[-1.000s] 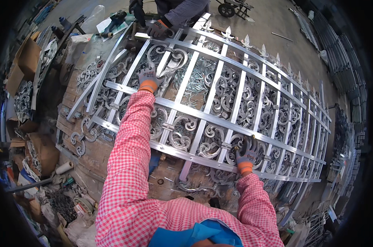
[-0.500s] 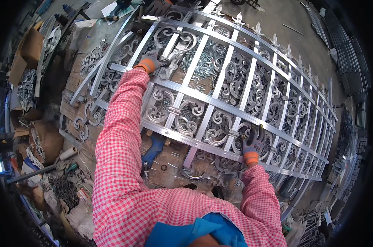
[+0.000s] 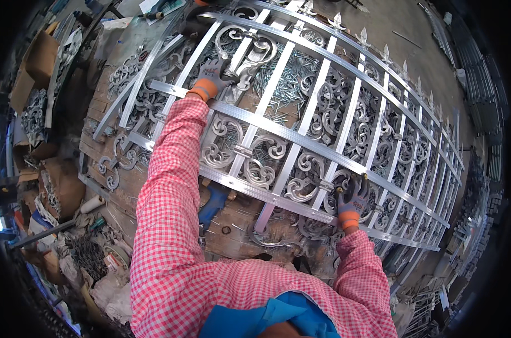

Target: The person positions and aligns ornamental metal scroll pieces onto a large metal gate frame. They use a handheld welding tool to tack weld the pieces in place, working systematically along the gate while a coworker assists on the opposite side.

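Note:
A silvery metal fence panel (image 3: 278,134) lies slanted over the workbench, with upright bars, long rails, scroll ornaments and spear-shaped tips (image 3: 336,21) along its far edge. My left hand (image 3: 213,76), in a grey glove with an orange cuff, is closed around the panel beside a large scroll (image 3: 247,73) near its left end. Farther right, my gloved right hand (image 3: 354,198) grips the panel between the two near rails, beside a scroll ornament. Parts of the fingers on both hands are hidden.
Loose screws (image 3: 283,79) and piled scroll castings (image 3: 326,112) lie beneath the panel. A blue power tool (image 3: 213,205) rests on the wooden bench (image 3: 233,234) near me. Cardboard boxes (image 3: 41,59) stand at the left. Another person's orange cuff (image 3: 201,3) shows at the top.
The fence panel has shifted slightly right and away from me, and both my hands have moved with it. The other person's glove at the far end has mostly left the picture.

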